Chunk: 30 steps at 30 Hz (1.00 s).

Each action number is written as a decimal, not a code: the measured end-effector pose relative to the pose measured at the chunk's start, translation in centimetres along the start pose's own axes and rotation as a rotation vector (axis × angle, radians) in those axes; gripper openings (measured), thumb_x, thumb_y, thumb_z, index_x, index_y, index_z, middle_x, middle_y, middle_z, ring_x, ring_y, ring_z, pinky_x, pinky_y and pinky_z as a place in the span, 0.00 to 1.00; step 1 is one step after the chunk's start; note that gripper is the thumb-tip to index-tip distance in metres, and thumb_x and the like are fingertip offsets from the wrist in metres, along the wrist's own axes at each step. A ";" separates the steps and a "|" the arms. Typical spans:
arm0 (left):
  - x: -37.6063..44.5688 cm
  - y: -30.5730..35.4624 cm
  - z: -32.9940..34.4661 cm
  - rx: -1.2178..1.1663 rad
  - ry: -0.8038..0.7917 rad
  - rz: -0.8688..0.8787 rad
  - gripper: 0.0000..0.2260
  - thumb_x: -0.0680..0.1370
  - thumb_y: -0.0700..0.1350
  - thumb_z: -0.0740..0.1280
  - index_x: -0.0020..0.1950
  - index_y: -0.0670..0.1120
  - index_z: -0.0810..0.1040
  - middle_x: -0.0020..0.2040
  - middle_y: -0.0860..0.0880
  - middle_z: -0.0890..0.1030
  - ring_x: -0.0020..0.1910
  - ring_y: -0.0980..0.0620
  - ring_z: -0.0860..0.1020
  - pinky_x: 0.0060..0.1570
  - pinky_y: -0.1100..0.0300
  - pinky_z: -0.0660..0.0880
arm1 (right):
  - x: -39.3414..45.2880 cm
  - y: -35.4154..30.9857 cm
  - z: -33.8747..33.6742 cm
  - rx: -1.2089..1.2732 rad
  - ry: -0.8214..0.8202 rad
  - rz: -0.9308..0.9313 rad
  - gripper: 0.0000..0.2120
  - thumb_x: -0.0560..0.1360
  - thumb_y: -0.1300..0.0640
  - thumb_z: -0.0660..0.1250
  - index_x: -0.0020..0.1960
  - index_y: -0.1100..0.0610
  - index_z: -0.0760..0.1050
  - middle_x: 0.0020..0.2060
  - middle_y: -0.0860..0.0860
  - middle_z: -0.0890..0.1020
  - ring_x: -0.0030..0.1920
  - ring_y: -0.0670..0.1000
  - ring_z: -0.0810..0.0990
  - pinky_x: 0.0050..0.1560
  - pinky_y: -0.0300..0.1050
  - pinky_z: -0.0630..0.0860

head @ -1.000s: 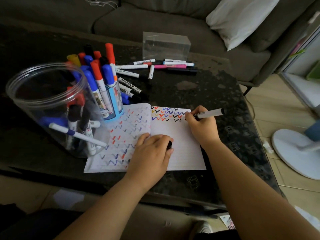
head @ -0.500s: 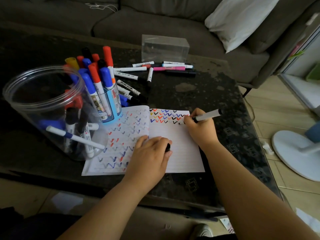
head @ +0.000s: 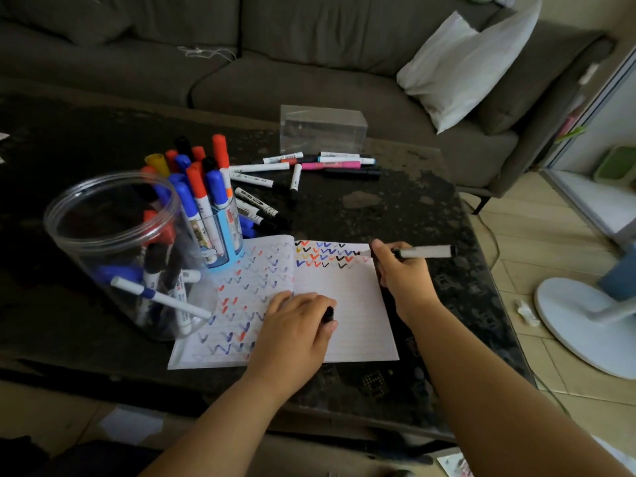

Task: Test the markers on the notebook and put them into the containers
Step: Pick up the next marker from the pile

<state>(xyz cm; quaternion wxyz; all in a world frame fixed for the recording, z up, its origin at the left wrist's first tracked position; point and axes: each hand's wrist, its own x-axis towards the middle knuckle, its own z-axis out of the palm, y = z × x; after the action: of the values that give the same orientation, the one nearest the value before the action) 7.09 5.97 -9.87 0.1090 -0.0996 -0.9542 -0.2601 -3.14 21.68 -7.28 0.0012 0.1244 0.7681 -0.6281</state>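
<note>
On the dark stone table (head: 395,208), the large clear plastic jar (head: 113,249) stands at the left with the smaller marker-filled cup (head: 220,235) just beyond it, both left of the open lined notebook (head: 344,304). The left hand (head: 296,325) rests on the notebook, fingers curled round a small black cap (head: 329,314). The right hand (head: 401,270) pinches the white-barrelled marker (head: 423,251), whose long axis runs left-right, tip at the page's far right corner; both containers lie well apart to its left, nearer the left hand.
</note>
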 end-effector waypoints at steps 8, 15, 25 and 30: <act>0.4 0.7 -3.1 -0.792 0.018 -0.509 0.04 0.76 0.45 0.68 0.47 0.54 0.80 0.50 0.56 0.79 0.55 0.56 0.76 0.54 0.64 0.70 | -8.2 -2.2 -2.5 0.240 -0.212 -0.024 0.11 0.79 0.60 0.60 0.46 0.65 0.78 0.26 0.51 0.74 0.28 0.46 0.70 0.30 0.40 0.66; -3.3 4.3 -7.5 -1.346 0.100 -0.501 0.08 0.76 0.34 0.64 0.52 0.42 0.80 0.40 0.46 0.84 0.44 0.50 0.81 0.53 0.57 0.75 | -14.6 -5.3 -4.4 0.268 -0.244 -0.171 0.11 0.79 0.60 0.60 0.38 0.60 0.68 0.23 0.49 0.72 0.27 0.46 0.68 0.33 0.41 0.68; -5.8 6.6 -9.8 -1.275 0.006 -0.339 0.08 0.75 0.38 0.64 0.51 0.45 0.80 0.42 0.44 0.84 0.46 0.50 0.82 0.58 0.53 0.74 | -17.5 -6.7 -4.8 0.287 -0.275 -0.258 0.12 0.78 0.62 0.61 0.36 0.59 0.66 0.23 0.49 0.66 0.26 0.46 0.63 0.29 0.41 0.62; -6.6 7.1 -10.6 -0.947 -0.107 -0.234 0.07 0.79 0.43 0.61 0.53 0.50 0.78 0.42 0.51 0.84 0.45 0.54 0.82 0.56 0.60 0.73 | -18.1 -6.6 -5.3 0.255 -0.295 -0.274 0.11 0.77 0.62 0.62 0.36 0.60 0.68 0.22 0.50 0.67 0.24 0.45 0.65 0.27 0.38 0.63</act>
<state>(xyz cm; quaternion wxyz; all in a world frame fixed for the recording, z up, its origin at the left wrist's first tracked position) 16.83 5.59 0.66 -0.0273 -0.0433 -0.7403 -0.6703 13.98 22.21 3.07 0.0125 -0.0748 0.6836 -0.7259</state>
